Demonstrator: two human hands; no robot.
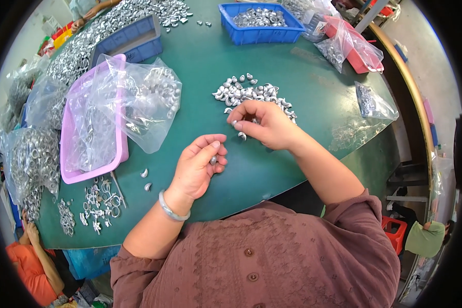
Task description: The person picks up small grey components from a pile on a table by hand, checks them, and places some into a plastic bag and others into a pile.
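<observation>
My left hand is closed, its fingers curled around a small silver metal piece that shows between them. To its right, my right hand pinches another small silver piece between thumb and fingertips. Just under that hand, one curved silver piece sits near the thumb; whether it touches the hand I cannot tell. A pile of crescent-shaped silver metal pieces spreads on the green tabletop behind my right hand. Two loose crescents lie left of my left hand.
On the left stands a pink basket with clear bags; small metal parts lie in front of it. Blue trays and a large heap of silver pieces are farther back. A red tray and bagged parts are right. Other people sit around.
</observation>
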